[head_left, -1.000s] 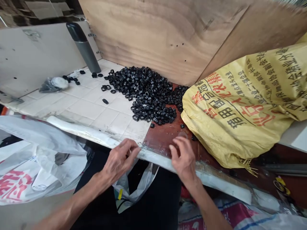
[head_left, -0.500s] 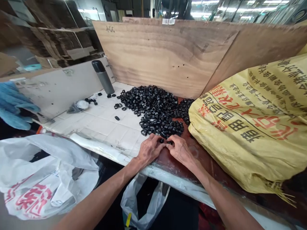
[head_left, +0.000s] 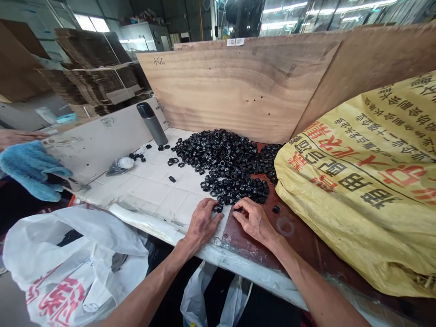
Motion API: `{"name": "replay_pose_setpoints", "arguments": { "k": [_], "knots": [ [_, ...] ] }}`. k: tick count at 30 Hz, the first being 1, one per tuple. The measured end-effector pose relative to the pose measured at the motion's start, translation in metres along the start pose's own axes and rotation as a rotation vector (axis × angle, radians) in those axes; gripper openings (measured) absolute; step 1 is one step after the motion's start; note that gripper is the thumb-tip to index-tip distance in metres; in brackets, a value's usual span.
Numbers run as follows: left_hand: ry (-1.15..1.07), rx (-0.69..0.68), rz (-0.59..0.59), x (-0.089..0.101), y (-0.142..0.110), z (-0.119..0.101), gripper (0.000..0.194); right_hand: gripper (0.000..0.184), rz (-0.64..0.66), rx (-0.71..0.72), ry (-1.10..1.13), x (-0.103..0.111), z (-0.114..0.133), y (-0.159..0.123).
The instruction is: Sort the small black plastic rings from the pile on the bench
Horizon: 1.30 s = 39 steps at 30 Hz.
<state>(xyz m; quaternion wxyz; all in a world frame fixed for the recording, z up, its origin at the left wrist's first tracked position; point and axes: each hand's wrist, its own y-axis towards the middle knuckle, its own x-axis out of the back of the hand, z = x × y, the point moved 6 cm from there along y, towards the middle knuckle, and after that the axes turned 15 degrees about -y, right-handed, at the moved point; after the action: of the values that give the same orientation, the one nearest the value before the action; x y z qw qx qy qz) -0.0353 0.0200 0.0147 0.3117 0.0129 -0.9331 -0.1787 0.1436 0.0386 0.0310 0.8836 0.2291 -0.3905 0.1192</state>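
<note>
Where the heap sits: as your hands rest side by side near the bench edge, the heap of black rings (head_left: 221,154) lies dead ahead at twelve o'clock, just past your fingertips, part on the white tiles (head_left: 153,200), part on the red board (head_left: 243,245).
How the heap lies: wider than deep, its long spread running roughly nine to three across you, with a near lobe reaching toward your fingers.
Left hand: here it is (head_left: 201,223), thumb and forefinger a narrow gap apart, loose rings (head_left: 218,208) right there at the tips, about one o'clock from your palm; touching or gripped, you can't tell from here.
Right hand: fingers curled in tight (head_left: 252,220), a dark bit showing by the tips; whether that's a ring in your pinch, the view won't say.
Nearer hand: left for those loose rings; right for the stray ring (head_left: 276,209), alone on the red at about two o'clock from your knuckles.
Heap to each hand: one o'clock from your left, eleven from your right, close to both.
Around you: yellow sack (head_left: 340,181) between two and three, crowding the heap's far right; bottle (head_left: 154,125) leaning between ten and eleven.
</note>
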Motion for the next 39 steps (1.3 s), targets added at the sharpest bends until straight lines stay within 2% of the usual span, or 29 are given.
{"name": "replay_pose_setpoints", "arguments": {
  "k": [6, 8, 9, 12, 14, 18, 20, 23, 25, 31, 33, 35, 37, 39],
  "knots": [
    [-0.068, 0.021, -0.019, 0.002, -0.006, -0.008, 0.014, 0.005, 0.018, -0.061, 0.012, 0.005, 0.003, 0.002],
    [-0.1, 0.023, 0.017, 0.001, -0.007, -0.011, 0.007, 0.005, 0.038, -0.054, 0.008, 0.002, 0.005, 0.002],
    [-0.111, 0.029, 0.03, 0.001, -0.007, -0.011, 0.01, 0.006, 0.046, -0.054, 0.011, 0.001, 0.005, 0.002],
    [-0.109, 0.095, -0.055, 0.008, -0.007, -0.008, 0.005, 0.006, 0.053, -0.085, 0.022, 0.0, 0.002, 0.002],
    [-0.109, 0.116, -0.108, 0.012, -0.006, -0.009, 0.011, 0.007, 0.064, -0.103, 0.025, -0.001, 0.0, 0.002],
    [-0.125, 0.046, 0.015, 0.003, -0.007, -0.019, 0.035, 0.011, 0.076, -0.116, 0.057, 0.0, -0.002, 0.003],
    [-0.125, 0.062, 0.025, 0.001, -0.012, -0.021, 0.048, 0.011, 0.065, -0.142, 0.102, 0.002, -0.004, 0.002],
    [-0.124, 0.077, 0.025, 0.002, -0.02, -0.022, 0.054, 0.012, 0.07, -0.176, 0.167, 0.003, -0.004, 0.002],
    [-0.111, 0.05, 0.042, 0.004, -0.024, -0.025, 0.051, 0.013, 0.069, -0.17, 0.152, 0.006, -0.001, 0.003],
    [-0.104, -0.059, 0.159, 0.003, -0.032, -0.034, 0.026, 0.015, 0.081, -0.161, 0.112, 0.007, 0.004, 0.004],
    [-0.162, -0.012, 0.176, 0.002, -0.032, -0.031, 0.017, 0.015, 0.104, -0.181, 0.132, 0.004, 0.002, 0.003],
    [-0.267, 0.111, 0.129, 0.004, -0.03, -0.023, 0.017, 0.015, 0.136, -0.199, 0.184, 0.0, 0.0, 0.001],
    [-0.473, 0.285, 0.042, 0.007, -0.027, -0.014, 0.022, 0.015, 0.167, -0.211, 0.265, -0.004, 0.001, -0.001],
    [-0.757, 0.448, 0.005, 0.004, -0.026, -0.009, 0.029, 0.015, 0.182, -0.208, 0.323, -0.006, 0.003, -0.002]
  ]
}}
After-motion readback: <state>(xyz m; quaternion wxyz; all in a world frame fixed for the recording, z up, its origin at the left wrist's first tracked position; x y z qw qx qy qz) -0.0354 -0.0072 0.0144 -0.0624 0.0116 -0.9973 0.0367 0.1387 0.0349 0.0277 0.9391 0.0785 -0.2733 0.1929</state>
